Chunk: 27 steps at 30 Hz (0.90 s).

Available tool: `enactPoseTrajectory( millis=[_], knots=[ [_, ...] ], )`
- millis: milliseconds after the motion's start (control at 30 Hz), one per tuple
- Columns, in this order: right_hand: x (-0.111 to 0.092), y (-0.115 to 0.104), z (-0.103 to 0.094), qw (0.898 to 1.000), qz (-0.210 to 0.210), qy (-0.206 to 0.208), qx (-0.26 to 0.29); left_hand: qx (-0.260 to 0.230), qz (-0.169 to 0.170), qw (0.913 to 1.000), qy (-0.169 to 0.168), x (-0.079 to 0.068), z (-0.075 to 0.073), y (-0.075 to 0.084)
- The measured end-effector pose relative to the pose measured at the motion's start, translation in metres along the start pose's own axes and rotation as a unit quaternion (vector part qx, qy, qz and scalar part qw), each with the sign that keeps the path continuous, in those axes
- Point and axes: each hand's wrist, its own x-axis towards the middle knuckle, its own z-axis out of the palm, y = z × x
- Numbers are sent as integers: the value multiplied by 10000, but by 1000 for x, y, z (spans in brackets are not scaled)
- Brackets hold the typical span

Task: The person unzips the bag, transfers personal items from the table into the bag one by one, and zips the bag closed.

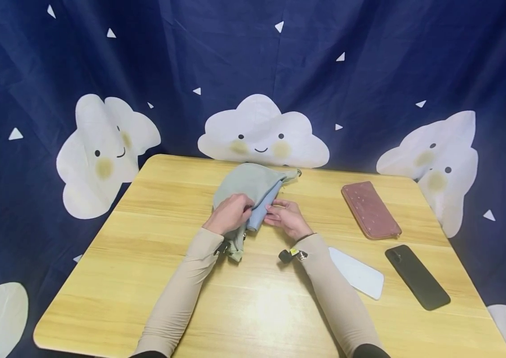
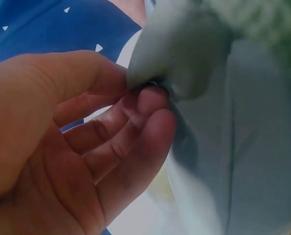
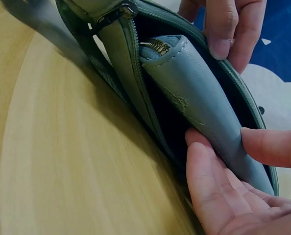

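Observation:
A pale green zippered bag [image 1: 245, 180] lies near the table's far edge, its zip undone. Inside its mouth sits a blue zip wallet [image 3: 199, 93], partly within the bag. My left hand [image 1: 230, 214] pinches the edge of the bag's opening; in the left wrist view the fingertips [image 2: 153, 100] grip the green fabric. With thumb and fingers on either side, my right hand [image 1: 287, 219] holds the blue wallet by its lower part. The bag's zip pull [image 3: 115, 17] shows at one end of the opening in the right wrist view.
To the right on the wooden table [image 1: 145, 278] lie a dark pink wallet [image 1: 371, 210], a black phone [image 1: 417, 277] and a white phone-shaped slab [image 1: 356, 272], partly behind the right forearm. A blue curtain [image 1: 235, 54] with clouds hangs behind the table.

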Motion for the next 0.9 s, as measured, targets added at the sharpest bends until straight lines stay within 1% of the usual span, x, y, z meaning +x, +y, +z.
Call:
enactPoseTrajectory(
  millis=[167,467,600,767,900],
  knots=[
    [0,1,2,10000,-51,28,18,-13,134,9999,-74,0,-1,2],
    [0,3,8,9997,-107,82,179,-50,258,9995,-175,-1,0,3],
    [0,5,12,9992,-156,168,321,-87,515,9984,-215,-1,0,4],
    [2,7,15,9985,-234,257,420,-133,887,9959,-134,1,1,6],
    [3,9,16,9980,-283,340,456,-198,916,9955,-137,1,1,7]
  ],
)
